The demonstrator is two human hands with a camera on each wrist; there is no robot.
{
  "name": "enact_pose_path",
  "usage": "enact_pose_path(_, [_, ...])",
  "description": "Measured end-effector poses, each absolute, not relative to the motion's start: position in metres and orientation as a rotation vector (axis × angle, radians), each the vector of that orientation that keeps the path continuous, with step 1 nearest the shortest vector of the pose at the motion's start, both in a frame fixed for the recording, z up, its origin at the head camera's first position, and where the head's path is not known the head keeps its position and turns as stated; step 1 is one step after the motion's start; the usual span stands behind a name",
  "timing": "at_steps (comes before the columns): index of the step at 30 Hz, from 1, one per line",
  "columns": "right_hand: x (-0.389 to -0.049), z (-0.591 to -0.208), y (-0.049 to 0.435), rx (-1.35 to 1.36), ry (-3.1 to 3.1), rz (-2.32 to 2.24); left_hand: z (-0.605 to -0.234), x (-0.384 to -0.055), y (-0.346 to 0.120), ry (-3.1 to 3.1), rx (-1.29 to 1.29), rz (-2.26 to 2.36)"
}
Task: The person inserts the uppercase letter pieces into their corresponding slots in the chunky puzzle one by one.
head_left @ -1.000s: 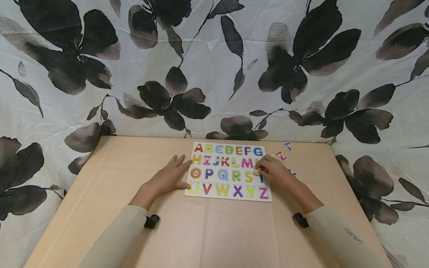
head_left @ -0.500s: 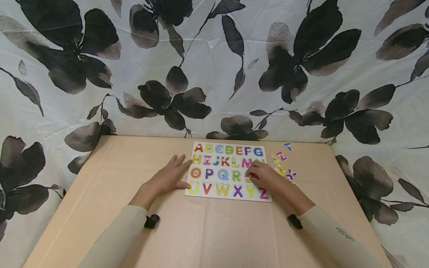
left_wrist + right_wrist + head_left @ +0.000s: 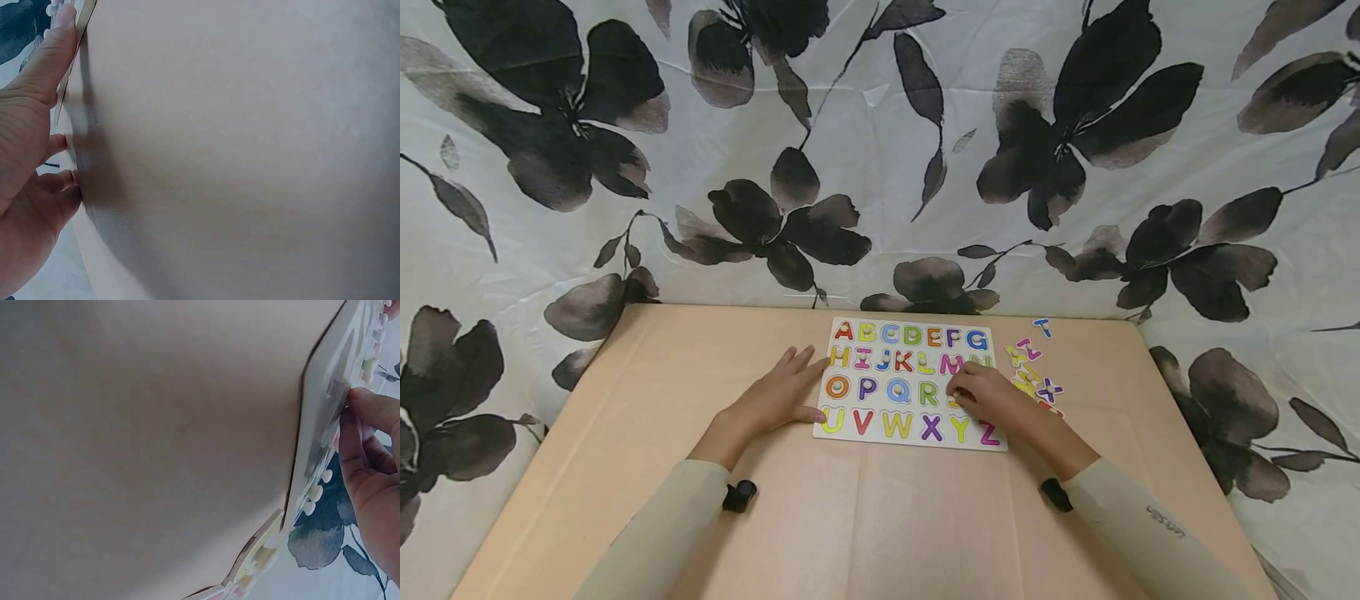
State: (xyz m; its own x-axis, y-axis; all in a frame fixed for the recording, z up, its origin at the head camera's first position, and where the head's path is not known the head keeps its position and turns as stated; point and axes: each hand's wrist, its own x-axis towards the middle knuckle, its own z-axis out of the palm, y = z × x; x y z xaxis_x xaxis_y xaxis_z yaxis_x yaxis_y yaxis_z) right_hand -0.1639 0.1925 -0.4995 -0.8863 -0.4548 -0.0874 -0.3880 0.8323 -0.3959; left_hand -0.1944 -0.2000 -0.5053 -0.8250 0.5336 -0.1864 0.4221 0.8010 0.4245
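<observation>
A white alphabet puzzle board (image 3: 880,408) lies on the table, with colored letters in rows from A to Z. My left hand (image 3: 775,392) rests against its left edge, thumb by the U and fingers beside the H. In the left wrist view, the thumb (image 3: 56,47) lies along the board's edge. Over the S place in the third row, my right hand (image 3: 992,393) pinches a small yellow letter piece (image 3: 953,401), mostly hidden under the fingertips. The right wrist view shows thumb and forefinger (image 3: 353,434) meeting just above the board.
Right of the board lie loose letter pieces: a blue T (image 3: 1042,327), a pink piece (image 3: 1028,349), a purple X (image 3: 1050,389), yellow ones (image 3: 1026,382) and a red one (image 3: 1051,408). A floral cloth (image 3: 880,125) hangs behind the table (image 3: 865,525).
My right hand has moved left with the yellow piece, from near the T place to the S place, uncovering loose pieces at the right. My left hand stays put.
</observation>
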Motion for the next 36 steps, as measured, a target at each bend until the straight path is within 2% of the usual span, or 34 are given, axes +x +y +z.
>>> enact_pose_path(6, [-0.164,-0.499,0.192,-0.663,2.860,-0.531,-0.507,-0.195,-0.200,2.692,0.731,0.527])
enact_pose_path(10, [-0.165,-0.494,0.199,-0.568,2.873,-0.550,-0.509,-0.195,-0.200,2.689,0.731,0.537])
enact_pose_path(14, [-0.168,-0.488,0.215,-0.475,2.878,-0.598,-0.510,-0.196,-0.200,2.689,0.725,0.536])
enact_pose_path(23, [-0.175,-0.481,0.264,-0.445,3.009,-0.612,-0.506,-0.196,-0.200,2.696,0.722,0.539])
enact_pose_path(29, [-0.180,-0.478,0.295,-0.234,3.012,-0.598,-0.506,-0.196,-0.199,2.700,0.725,0.533])
enact_pose_path(36, [-0.205,-0.486,0.324,-0.028,3.045,-0.675,-0.505,-0.196,-0.198,2.693,0.719,0.538])
